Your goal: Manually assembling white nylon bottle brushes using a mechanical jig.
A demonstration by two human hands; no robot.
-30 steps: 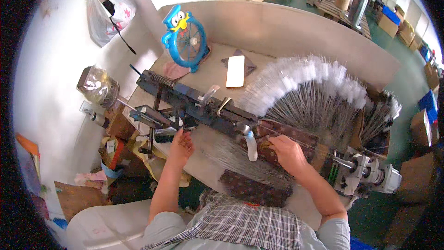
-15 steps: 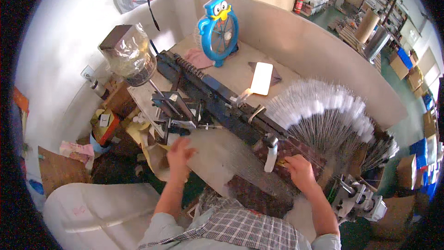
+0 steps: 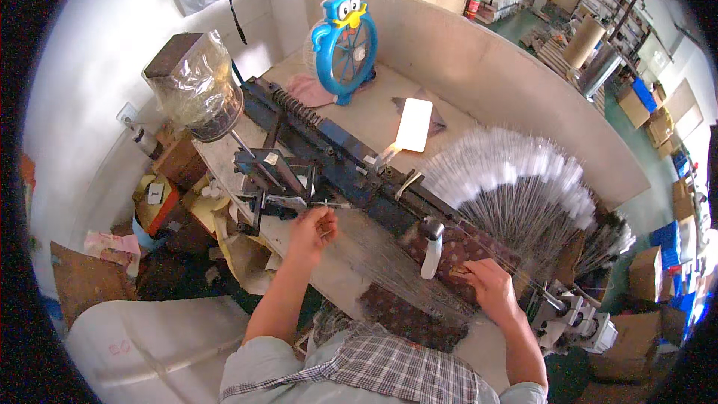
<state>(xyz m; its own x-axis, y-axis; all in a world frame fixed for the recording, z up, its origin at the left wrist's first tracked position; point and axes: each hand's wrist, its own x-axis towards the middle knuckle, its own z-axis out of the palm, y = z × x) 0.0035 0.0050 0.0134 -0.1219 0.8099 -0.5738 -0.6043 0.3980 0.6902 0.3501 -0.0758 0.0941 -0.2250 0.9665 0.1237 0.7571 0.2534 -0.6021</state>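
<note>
Fingers of the left hand (image 3: 310, 233) have come up since half a second ago; they were spread, and now I see them curled. To the left of this hand and a little ahead stands a thin-legged black metal frame (image 3: 286, 176); the fingertips are just beside its near end. Whether they pinch something, I cannot tell. Between the two hands, on the pale table (image 3: 342, 262), lie many thin grey metal wires (image 3: 419, 284). I judge them light and springy, quick to tangle and perhaps slippery, so from my remote place I would take one gently by its end, in order not to bend it. A curved white handle (image 3: 431, 258) is next, just left of the right hand (image 3: 493, 288). This hand has thumb and forefinger close together above a dark red patterned cloth (image 3: 460, 248); what is between them, I cannot distinguish. Ahead of it spreads a fan of grey wire stems with white bristly heads (image 3: 516, 172).
</note>
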